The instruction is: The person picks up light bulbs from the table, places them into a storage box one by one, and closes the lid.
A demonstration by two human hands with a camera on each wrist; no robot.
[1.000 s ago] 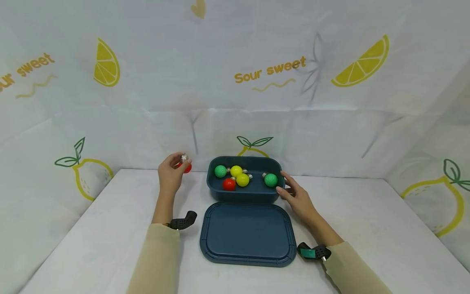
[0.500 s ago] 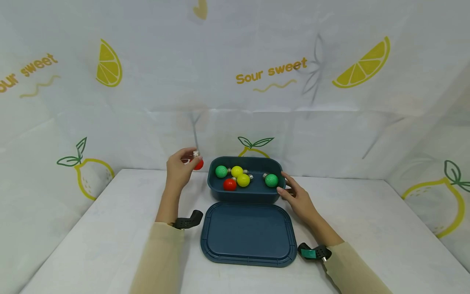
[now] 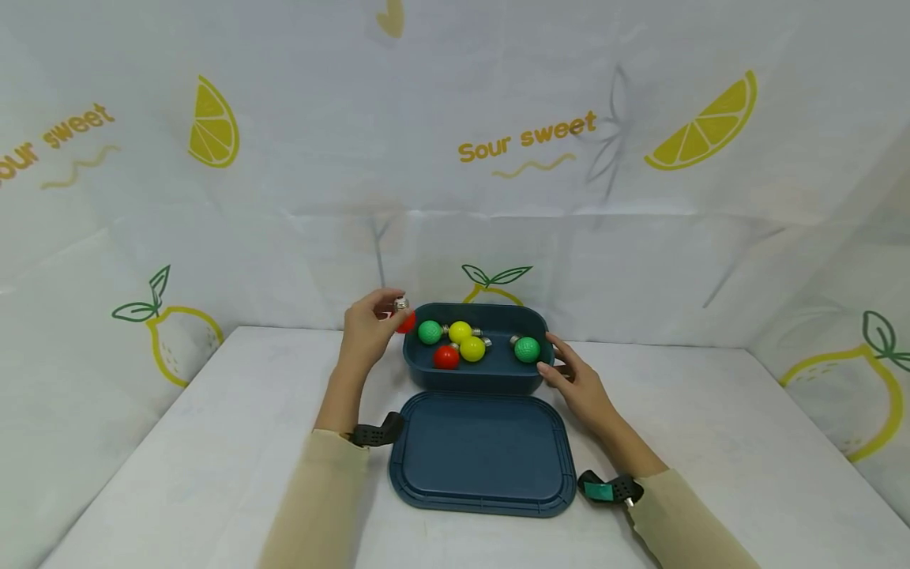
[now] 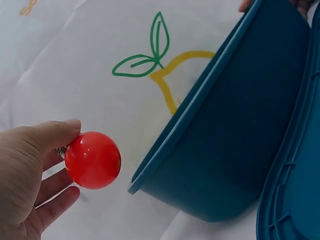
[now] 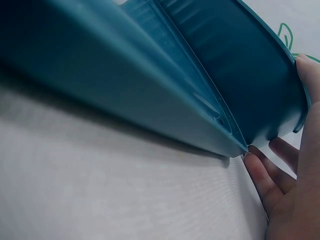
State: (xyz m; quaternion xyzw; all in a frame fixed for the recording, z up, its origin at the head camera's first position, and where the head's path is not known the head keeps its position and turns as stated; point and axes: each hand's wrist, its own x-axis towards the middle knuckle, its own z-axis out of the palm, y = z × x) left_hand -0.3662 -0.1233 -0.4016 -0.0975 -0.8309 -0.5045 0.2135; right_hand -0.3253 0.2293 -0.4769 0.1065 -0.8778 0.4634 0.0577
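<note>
My left hand [image 3: 366, 328] pinches a red light bulb [image 3: 406, 322] with a silver screw base, just beyond the left end of a dark blue box [image 3: 476, 382]. In the left wrist view, the thumb and fingers hold the bulb [image 4: 93, 160] near its base, beside the box rim. In the box lie two green bulbs [image 3: 527, 349], two yellow bulbs [image 3: 472, 348] and another red bulb [image 3: 445, 357]. My right hand [image 3: 581, 389] holds the right end of the box, thumb toward its front and fingers along the side.
A dark blue lid [image 3: 483, 454] lies flat on the white table [image 3: 178, 474], directly in front of the box. Behind the table hangs a white cloth [image 3: 320, 158] with lemon prints. Both wrists wear black camera mounts.
My left hand has carried the red bulb rightward, from left of the box up to its left end. My right hand stays on the box, which keeps its place.
</note>
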